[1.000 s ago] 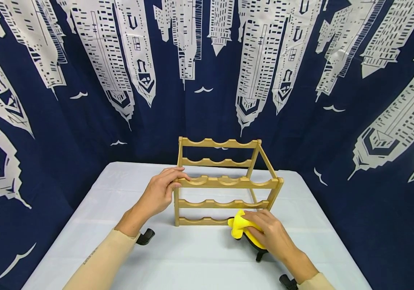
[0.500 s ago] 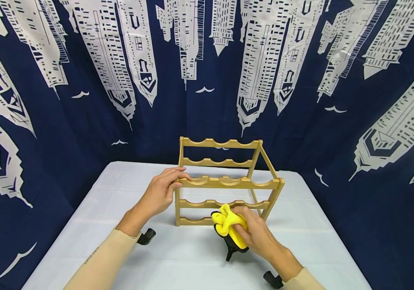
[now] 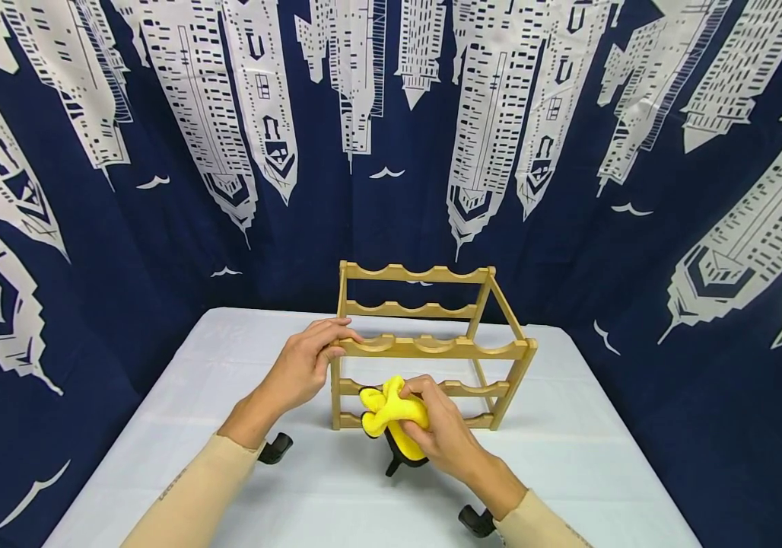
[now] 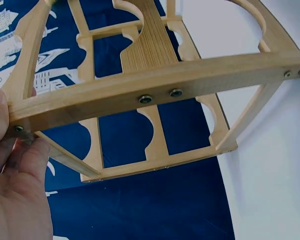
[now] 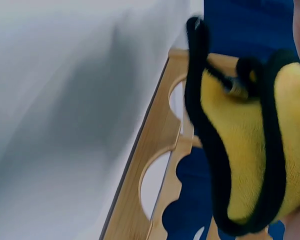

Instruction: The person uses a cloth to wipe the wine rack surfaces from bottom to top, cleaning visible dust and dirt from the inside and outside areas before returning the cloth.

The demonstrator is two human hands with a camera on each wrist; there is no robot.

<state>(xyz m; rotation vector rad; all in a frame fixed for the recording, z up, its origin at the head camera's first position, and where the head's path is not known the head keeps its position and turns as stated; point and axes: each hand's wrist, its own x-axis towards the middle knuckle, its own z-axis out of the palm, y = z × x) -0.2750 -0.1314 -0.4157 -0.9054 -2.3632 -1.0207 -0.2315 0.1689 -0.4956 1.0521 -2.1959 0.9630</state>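
Observation:
A light wooden wine rack (image 3: 432,348) with scalloped rails stands on the white-covered table. At the top of its front left corner, my left hand (image 3: 305,361) grips the wood; the left wrist view shows thumb and fingers around the end of the side bar (image 4: 150,86). My right hand (image 3: 442,430) pinches a bunched yellow cloth with black edging (image 3: 396,415). The cloth hangs before the lower front rails, on the left half of the rack, and hides part of them. Close up in the right wrist view, folds of the cloth (image 5: 237,155) overlap the rack's rails (image 5: 160,165).
A white cloth (image 3: 227,373) covers the table. Behind it hangs a dark blue curtain (image 3: 295,251) printed with white buildings and birds. Black camera mounts sit by both wrists, the left mount (image 3: 275,448) and the right mount (image 3: 476,521).
My right hand has moved left with the yellow cloth, from the rack's right end across its lower front. The left hand keeps its hold on the corner, and the rack stays put.

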